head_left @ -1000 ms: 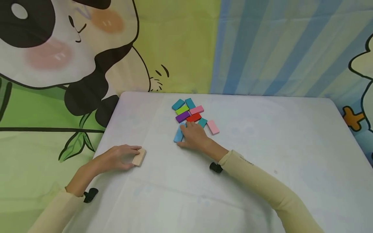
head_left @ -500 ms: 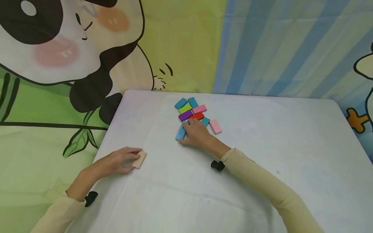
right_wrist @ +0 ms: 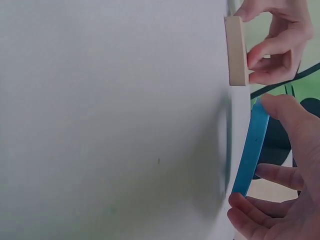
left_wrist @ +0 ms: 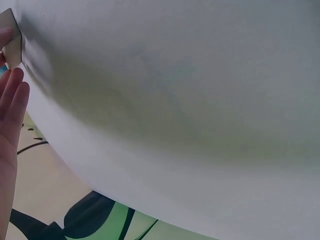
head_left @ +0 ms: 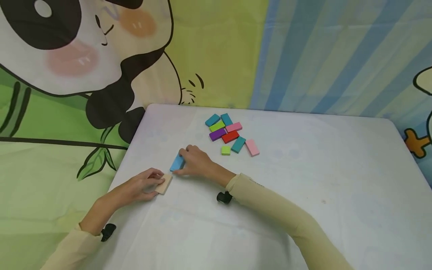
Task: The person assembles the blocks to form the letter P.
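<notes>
At the left of the table, my left hand (head_left: 140, 186) pinches a plain wooden block (head_left: 164, 184) between thumb and fingers. My right hand (head_left: 196, 162) grips a light blue block (head_left: 177, 163) by its two ends, just beyond the wooden one. In the right wrist view a small gap parts the blue block (right_wrist: 251, 147) from the wooden block (right_wrist: 236, 50). Only the wooden block's edge and some fingers (left_wrist: 11, 100) show in the left wrist view.
Farther back lies a loose cluster of blocks: a purple block (head_left: 217, 134), a red block (head_left: 230, 137), a teal block (head_left: 238, 144), a pink block (head_left: 252, 147), a small green block (head_left: 225, 150) and several more. A printed cloth (head_left: 209, 52) hangs behind the white table (head_left: 303, 168).
My right hand has carried the light blue block left, from the cluster to near the wooden block. The small green block is now uncovered. My left hand stays on the wooden block.
</notes>
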A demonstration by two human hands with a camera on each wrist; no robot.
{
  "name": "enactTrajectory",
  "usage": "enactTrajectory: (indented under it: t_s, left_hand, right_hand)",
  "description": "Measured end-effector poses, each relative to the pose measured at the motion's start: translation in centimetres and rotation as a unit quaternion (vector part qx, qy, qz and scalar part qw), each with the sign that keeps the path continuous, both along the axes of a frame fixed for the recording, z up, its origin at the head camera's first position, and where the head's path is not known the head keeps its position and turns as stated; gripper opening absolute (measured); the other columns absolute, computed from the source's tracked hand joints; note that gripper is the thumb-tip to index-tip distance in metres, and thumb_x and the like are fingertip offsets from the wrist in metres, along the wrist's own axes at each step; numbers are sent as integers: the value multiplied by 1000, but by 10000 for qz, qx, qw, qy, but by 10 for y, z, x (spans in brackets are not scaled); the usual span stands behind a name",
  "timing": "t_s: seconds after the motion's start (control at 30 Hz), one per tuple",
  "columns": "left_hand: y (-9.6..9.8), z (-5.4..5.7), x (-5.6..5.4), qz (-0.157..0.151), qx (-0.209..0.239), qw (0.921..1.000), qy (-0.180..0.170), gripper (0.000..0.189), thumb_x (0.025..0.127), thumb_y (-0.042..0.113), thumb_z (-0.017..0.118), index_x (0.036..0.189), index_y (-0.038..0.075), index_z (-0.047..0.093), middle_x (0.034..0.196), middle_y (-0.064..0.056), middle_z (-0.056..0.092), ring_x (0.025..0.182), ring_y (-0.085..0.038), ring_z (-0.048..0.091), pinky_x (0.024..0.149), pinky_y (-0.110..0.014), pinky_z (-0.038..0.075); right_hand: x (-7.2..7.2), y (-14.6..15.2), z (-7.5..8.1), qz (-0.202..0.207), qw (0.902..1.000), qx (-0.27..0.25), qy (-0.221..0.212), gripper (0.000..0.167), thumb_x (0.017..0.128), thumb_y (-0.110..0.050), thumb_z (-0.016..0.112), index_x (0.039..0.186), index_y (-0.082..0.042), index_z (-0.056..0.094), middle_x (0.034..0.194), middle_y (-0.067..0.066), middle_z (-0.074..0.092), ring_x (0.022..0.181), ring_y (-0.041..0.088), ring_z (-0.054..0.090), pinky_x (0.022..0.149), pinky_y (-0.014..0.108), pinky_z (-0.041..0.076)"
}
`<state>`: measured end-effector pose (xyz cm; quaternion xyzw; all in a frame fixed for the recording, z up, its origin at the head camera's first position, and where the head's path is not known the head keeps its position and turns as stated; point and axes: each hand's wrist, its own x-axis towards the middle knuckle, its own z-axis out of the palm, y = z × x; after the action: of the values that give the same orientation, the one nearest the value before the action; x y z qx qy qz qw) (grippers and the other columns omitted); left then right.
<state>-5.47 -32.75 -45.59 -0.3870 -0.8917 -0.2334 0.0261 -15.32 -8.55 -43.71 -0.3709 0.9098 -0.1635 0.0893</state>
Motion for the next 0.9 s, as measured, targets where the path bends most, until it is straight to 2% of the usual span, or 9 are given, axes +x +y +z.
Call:
enactTrajectory:
  t_s: [0.17, 0.33, 0.47, 0.7, 0.9]
  left_hand:
    - [1, -2, 1, 50, -59, 9999, 71, 45, 70, -3, 81, 113, -4, 69, 119, -13, 58, 101, -20, 61, 84, -16, 53]
    - [1, -1, 4, 195, -176, 9996, 85, 45, 71, -1, 80, 115, -4, 68, 120, -12, 58, 104, -19, 61, 84, -18, 54]
    - [1, -1, 4, 184, -201, 9995, 164, 46, 70, -1, 81, 114, -4, 68, 119, -13, 58, 104, -20, 62, 83, -20, 54]
    - [3, -1, 3, 99, -182, 9991, 359, 48, 67, -3, 83, 113, -4, 69, 116, -15, 59, 102, -23, 63, 80, -28, 57]
    - [5, 2, 4, 179, -495, 9976, 442, 46, 68, 0, 84, 112, -3, 70, 118, -16, 59, 104, -25, 62, 79, -33, 59]
  right_hand:
    - [2, -12, -7, 52, 9998, -14, 166, 67, 79, -59, 71, 126, -12, 59, 113, 8, 61, 96, 16, 56, 73, 23, 53]
    - [4, -19, -12, 110, 9994, 25, 322, 66, 80, -59, 69, 125, -12, 59, 111, 7, 60, 96, 17, 56, 73, 24, 52]
    - [6, -21, -13, 177, 9988, 157, 424, 63, 82, -60, 66, 123, -12, 59, 112, 8, 60, 98, 18, 56, 75, 26, 53]
    - [9, -18, -13, 402, 9982, 283, 333, 60, 85, -56, 66, 123, -11, 58, 120, 11, 56, 105, 19, 52, 81, 26, 52]
    - [14, -17, -13, 457, 9979, 320, 342, 52, 88, -48, 66, 122, -10, 58, 122, 13, 56, 106, 20, 52, 82, 28, 54]
